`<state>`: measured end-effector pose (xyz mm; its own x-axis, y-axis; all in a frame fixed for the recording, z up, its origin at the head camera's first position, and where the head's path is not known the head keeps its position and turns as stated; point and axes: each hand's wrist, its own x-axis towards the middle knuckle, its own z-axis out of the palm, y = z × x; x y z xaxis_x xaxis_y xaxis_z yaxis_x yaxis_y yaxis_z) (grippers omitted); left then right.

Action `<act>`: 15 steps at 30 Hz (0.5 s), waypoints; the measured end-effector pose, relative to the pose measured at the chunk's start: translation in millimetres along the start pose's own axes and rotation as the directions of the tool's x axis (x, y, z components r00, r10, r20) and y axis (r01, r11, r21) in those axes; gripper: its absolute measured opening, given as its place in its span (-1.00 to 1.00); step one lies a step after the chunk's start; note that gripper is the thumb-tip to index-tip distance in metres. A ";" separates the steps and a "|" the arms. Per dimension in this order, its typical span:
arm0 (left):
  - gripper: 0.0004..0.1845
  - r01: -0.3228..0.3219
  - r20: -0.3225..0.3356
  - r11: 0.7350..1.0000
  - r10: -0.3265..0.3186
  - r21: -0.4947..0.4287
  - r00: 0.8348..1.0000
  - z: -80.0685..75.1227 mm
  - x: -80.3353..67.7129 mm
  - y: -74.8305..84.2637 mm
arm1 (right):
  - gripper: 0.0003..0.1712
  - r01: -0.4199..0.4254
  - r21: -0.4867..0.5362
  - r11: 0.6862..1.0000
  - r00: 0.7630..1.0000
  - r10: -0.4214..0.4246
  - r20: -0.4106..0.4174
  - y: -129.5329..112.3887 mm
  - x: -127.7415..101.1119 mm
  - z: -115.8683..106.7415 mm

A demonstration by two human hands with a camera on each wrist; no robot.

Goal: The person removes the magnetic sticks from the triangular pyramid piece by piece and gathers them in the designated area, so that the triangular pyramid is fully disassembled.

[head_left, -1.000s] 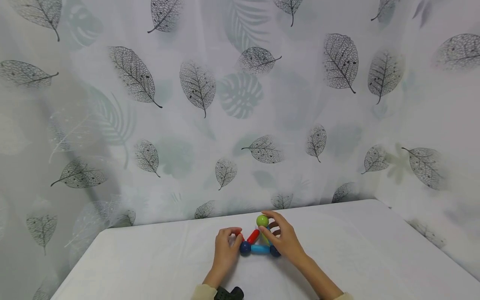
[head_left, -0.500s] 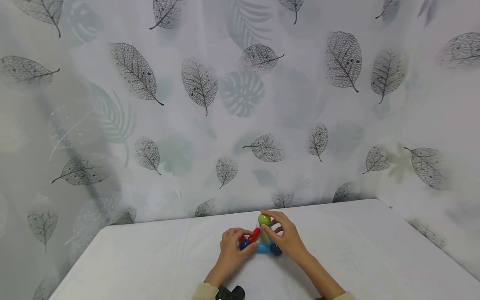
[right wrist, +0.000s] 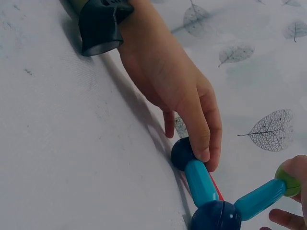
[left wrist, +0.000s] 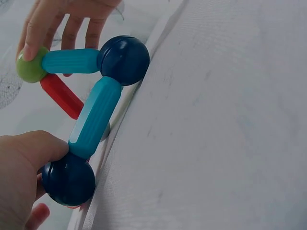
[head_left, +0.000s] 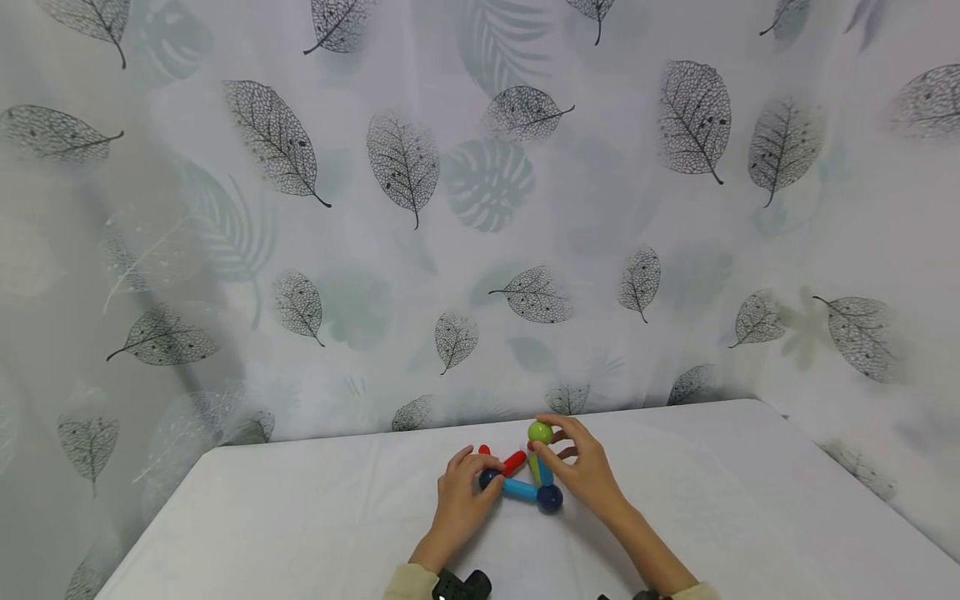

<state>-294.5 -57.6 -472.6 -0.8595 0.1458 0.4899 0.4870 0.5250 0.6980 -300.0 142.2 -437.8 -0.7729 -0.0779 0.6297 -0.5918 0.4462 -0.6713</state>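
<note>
A small triangle of toy rods and balls stands on the white table (head_left: 315, 533). It has a green ball (head_left: 539, 432) on top, two dark blue balls (head_left: 550, 498) at the base, teal rods (head_left: 519, 489) and a red rod (head_left: 513, 462). My left hand (head_left: 480, 477) pinches the left dark blue ball (left wrist: 68, 178) between thumb and fingers. At the top, my right hand (head_left: 546, 440) pinches the green ball (left wrist: 29, 67) with its fingertips. The right wrist view shows the left fingers (right wrist: 201, 143) curled over that ball (right wrist: 182, 153).
A leaf-printed curtain (head_left: 480, 208) hangs close behind the table and along its right side. A black camera unit (right wrist: 100, 24) sits on the left wrist. The white cloth stretches to both sides of the toy.
My left hand has moved in and gripped the left dark blue ball. The triangle has turned, so its left corner now sits farther back than its right corner. The green ball has moved a little to the right.
</note>
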 end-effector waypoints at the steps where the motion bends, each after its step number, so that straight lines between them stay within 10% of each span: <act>1: -0.90 0.002 -0.003 1.000 -0.002 0.004 1.000 -0.3 0.1 0.4 | -0.53 -0.003 0.000 1.000 1.000 0.003 0.002 0.2 0.1 -0.5; 15: -0.86 0.160 -0.122 0.987 -0.158 0.009 0.980 -8.5 2.3 -0.5 | -0.57 -0.100 0.008 0.995 0.995 0.100 0.011 7.5 -2.1 -2.1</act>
<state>-295.5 -64.6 -467.4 -0.9001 -0.0423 0.4337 0.3416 0.5494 0.7625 -302.4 147.5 -443.3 -0.8308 -0.0429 0.5550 -0.5133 0.4447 -0.7340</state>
